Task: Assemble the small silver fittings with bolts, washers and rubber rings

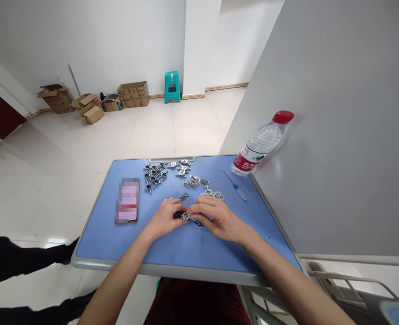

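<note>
My left hand (168, 217) is closed, with thumb and fingers pinching a small silver metal fitting (185, 217) just above the blue desk top. From the other side my right hand (219, 219) pinches at the same fitting; its fingertips partly cover it. Under the right fingers lie black rings (198, 222), partly hidden. Just beyond the hands sits a small heap of tiny metal pieces (184, 196). Flat silver plates (218, 195) lie behind my right hand, and silver hook-shaped parts (195, 181) lie farther back.
On the blue desk (101, 239) are a phone (128, 201), black-and-silver assembled parts (154, 175), more metal fittings (183, 169) and a screwdriver (236, 186). A water bottle (262, 142) stands by the grey panel (337, 135). A person's dark-clad legs (26, 257) show at left.
</note>
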The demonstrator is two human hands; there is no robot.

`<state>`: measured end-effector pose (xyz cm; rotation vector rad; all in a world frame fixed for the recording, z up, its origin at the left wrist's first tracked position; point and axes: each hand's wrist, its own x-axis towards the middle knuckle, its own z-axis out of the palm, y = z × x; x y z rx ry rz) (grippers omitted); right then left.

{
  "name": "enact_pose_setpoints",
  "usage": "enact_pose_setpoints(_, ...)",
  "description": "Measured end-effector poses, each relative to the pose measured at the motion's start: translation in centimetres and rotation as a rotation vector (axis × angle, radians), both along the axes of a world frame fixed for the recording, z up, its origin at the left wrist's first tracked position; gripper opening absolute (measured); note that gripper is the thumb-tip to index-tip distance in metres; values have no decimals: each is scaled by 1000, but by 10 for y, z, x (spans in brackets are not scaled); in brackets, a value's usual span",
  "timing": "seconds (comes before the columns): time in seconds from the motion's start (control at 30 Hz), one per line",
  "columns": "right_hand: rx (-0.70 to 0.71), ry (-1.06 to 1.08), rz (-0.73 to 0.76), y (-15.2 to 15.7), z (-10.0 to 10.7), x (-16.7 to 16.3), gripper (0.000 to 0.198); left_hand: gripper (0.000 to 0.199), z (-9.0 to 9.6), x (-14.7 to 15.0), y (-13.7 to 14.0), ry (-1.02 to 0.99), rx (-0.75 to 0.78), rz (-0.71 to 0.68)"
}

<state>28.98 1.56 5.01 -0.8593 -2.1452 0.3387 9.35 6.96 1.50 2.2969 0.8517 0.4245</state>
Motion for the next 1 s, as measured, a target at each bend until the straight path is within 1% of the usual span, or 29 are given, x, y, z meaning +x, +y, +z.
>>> enact_pose_setpoints(0.1, -51, 12, -14, 0, -1, 0, 17, 10, -1, 0, 1, -6, -2, 0)
enact_pose_setpoints(0.3, -43, 74, -71, 0, -8, -11, 16, 10, -5, 0, 0, -16, 8, 20)
enact_pose_setpoints(0.47, -54, 103, -195, -2, -8, -15, 17, 7, -5, 0, -1, -40, -7, 24)
enact_pose_setpoints(0.6, -47, 115, -264, -2, -10, -15, 13, 9, -6, 0, -1, -62, -13, 25)
enact_pose_setpoints(0.8, -27, 117, -295, -3, -13, -16, 14, 5, -9, -1, -1, -55, -10, 27)
enact_pose_setpoints(0.9, -31, 114, -312, -2, -14, -15, 14, 7, -9, -1, 0, -45, -1, 26)
enact_pose_setpoints(1.0, -10, 103, -299, -1, -17, -14, 13, 9, -9, -1, 0, -40, 1, 27)
